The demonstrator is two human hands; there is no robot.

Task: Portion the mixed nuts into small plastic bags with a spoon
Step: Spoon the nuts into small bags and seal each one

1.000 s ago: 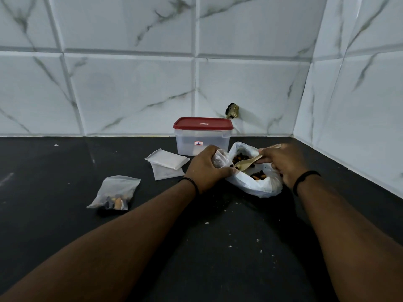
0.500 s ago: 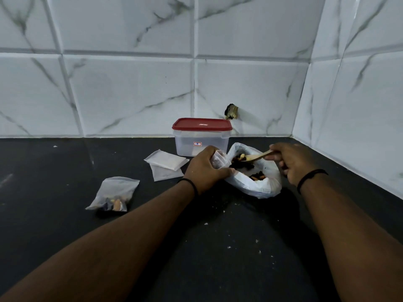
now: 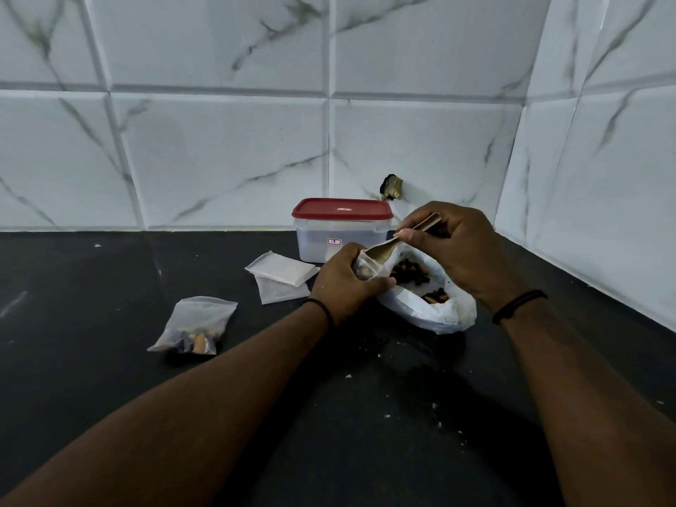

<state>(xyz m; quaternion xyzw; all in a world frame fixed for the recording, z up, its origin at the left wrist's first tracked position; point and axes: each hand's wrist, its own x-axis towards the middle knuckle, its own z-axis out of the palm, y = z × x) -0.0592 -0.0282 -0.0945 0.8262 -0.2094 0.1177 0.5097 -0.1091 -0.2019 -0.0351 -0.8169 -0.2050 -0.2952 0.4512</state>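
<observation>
On the black stone counter (image 3: 109, 360), a red-lidded clear plastic box (image 3: 342, 228) stands far against the tiled wall; flat empty small bags (image 3: 281, 274) lie left-near it, a filled small clear bag (image 3: 195, 325) lies nearer left, and the open white plastic bag of nuts (image 3: 431, 305) lies right.

A small clear bag (image 3: 365, 267) is held open by the left hand (image 3: 344, 283), just in front of the box with the red lid (image 3: 342, 228). A spoon (image 3: 398, 240) is pinched by the right hand (image 3: 453, 250), and its bowl is tipped into the small bag's mouth. Beside the box, to the right, mixed nuts (image 3: 413, 273) are seen in a white bag (image 3: 435, 311) on the dark desk (image 3: 109, 360). Left of the box, flat empty bags (image 3: 281, 274) are stacked, and a filled bag (image 3: 197, 325) is lying nearer.
</observation>
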